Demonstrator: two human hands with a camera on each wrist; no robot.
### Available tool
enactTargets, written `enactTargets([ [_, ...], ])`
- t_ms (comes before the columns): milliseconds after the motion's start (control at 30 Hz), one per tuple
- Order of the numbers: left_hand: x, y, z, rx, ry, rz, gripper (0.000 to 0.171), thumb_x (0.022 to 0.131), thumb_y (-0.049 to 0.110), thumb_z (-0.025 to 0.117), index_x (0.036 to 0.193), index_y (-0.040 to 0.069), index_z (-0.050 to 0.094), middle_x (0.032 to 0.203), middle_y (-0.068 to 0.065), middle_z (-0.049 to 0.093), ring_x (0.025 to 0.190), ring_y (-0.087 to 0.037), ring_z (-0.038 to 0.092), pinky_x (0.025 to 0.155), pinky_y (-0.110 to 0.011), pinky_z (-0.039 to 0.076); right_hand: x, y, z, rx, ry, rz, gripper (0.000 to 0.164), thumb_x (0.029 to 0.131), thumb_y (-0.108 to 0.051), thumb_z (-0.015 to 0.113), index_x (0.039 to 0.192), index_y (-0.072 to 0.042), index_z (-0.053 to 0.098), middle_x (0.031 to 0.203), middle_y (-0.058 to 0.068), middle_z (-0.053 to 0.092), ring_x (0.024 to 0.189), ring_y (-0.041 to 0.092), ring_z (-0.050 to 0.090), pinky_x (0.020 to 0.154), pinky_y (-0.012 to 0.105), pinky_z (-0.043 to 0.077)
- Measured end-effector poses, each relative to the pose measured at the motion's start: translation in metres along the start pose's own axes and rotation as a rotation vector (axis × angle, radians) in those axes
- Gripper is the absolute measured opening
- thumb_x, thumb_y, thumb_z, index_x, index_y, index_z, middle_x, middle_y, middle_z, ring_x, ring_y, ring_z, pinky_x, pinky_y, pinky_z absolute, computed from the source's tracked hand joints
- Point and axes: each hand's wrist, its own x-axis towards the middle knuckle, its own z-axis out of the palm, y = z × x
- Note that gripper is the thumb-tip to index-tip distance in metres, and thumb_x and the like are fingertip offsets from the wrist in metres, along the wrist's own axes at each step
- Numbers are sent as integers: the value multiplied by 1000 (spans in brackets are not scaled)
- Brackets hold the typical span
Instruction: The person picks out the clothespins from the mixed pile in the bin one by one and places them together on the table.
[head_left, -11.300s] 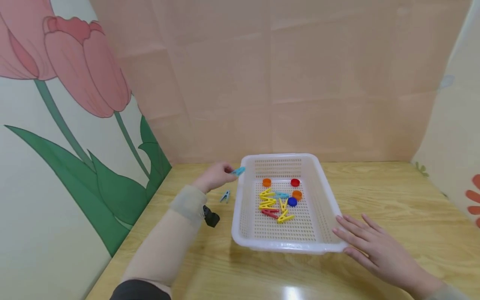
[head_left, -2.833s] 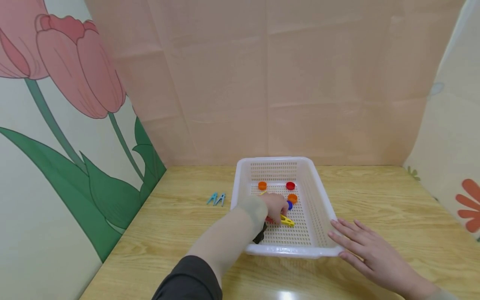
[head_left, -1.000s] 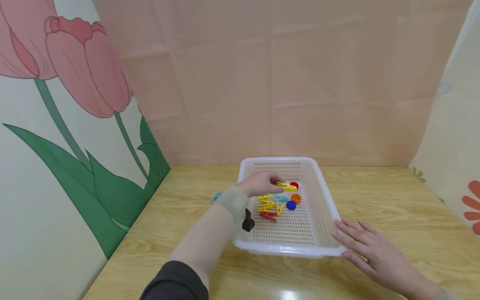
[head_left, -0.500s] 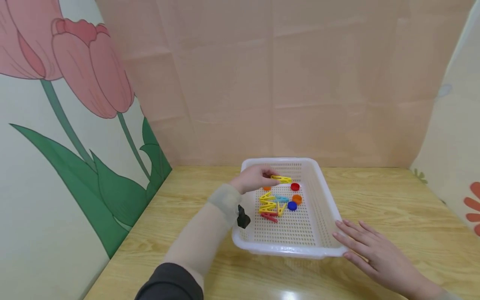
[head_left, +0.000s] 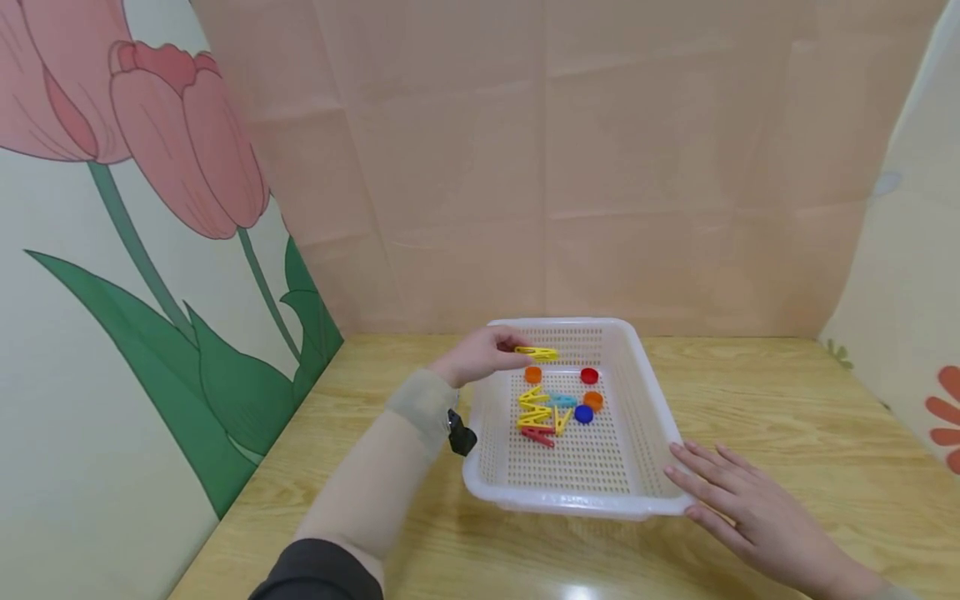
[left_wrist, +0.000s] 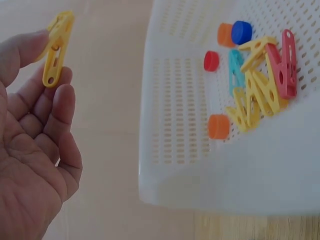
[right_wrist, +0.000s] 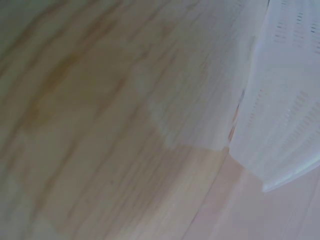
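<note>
My left hand (head_left: 482,355) pinches a yellow clothespin (head_left: 542,353) between thumb and fingers, above the far left part of a white perforated basket (head_left: 551,502). The left wrist view shows this yellow clothespin (left_wrist: 53,65) held at the fingertips, with the basket beside the hand. On the basket floor lie several yellow clothespins (head_left: 534,413), a red clothespin (head_left: 537,436) and a light-blue clothespin (head_left: 562,401). My right hand (head_left: 757,508) rests with straight fingers against the basket's near right corner.
Inside the basket are also a red cap (head_left: 589,376), two orange caps, one (head_left: 533,374) far left and one (head_left: 593,401) nearer, and a blue cap (head_left: 583,413). The wooden table (head_left: 757,375) meets a draped backdrop behind; a tulip-painted panel (head_left: 97,375) stands left.
The left hand earlier set blue clothespins on the table left of the basket, now hidden by my arm. It then picked a yellow clothespin from the basket and moved it up and left.
</note>
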Motion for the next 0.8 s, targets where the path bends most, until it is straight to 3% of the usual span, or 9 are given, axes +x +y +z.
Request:
enactTargets([
  [267,-12,-9,-13,-15,37,-54,28,87,34,71,112,20,67,106,2,62,98,-17,56,85,-33,47,0,0,2,1,30,4,52,103,-45,35,129,-8,61,137,14,53,138,17,34,116,32,13],
  [800,-32,-30,-34,-50,100,-63,27,88,29,71,110,15,67,106,1,66,99,-16,60,88,-34,49,-2,0,0,9,-23,48,53,102,-48,37,131,-10,60,140,12,51,139,14,32,115,30,13],
])
